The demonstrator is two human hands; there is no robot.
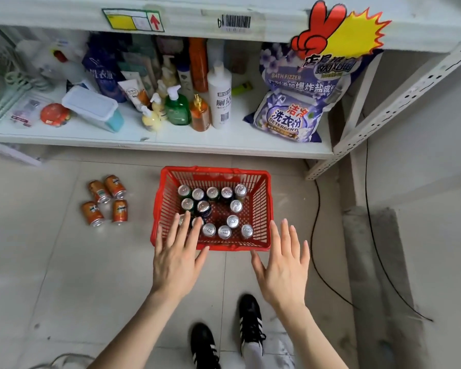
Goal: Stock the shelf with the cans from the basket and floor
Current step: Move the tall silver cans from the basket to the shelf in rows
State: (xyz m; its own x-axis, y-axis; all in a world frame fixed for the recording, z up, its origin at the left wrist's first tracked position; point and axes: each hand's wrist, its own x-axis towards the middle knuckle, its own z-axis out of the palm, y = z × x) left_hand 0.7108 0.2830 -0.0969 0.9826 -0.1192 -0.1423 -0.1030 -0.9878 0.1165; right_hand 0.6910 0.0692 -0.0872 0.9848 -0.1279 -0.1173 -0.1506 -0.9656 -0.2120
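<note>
A red basket [261,209] sits on the tiled floor [64,262] just in front of the low white shelf [171,141]. Inside it stand upright cans [225,231], silver tops showing, set in loose rows along the back, the right side and the front. Four orange cans [105,199] lie on their sides on the floor to the left of the basket, close together and apart from it.

Both hands reach forward with fingers straight and spread, holding nothing. The left hand [177,258] hovers over the basket's near left corner, its fingertips above the cans there; whether they touch a can is hard to tell from this angle. The right hand [284,265] is by the near right corner, its fingers just outside the rim.

On the shelf stand a tall white bottle [220,99], a green pump bottle [176,106], an orange pump bottle [199,115], small yellow bottles [151,119], a clear box with a lid [91,107] and a purple detergent bag [290,115]. A red and yellow sale tag [338,30] hangs from the shelf above. Two black shoes with white stripes [250,323] stand below the hands, and a black cable [316,235] runs along the floor at the right.
</note>
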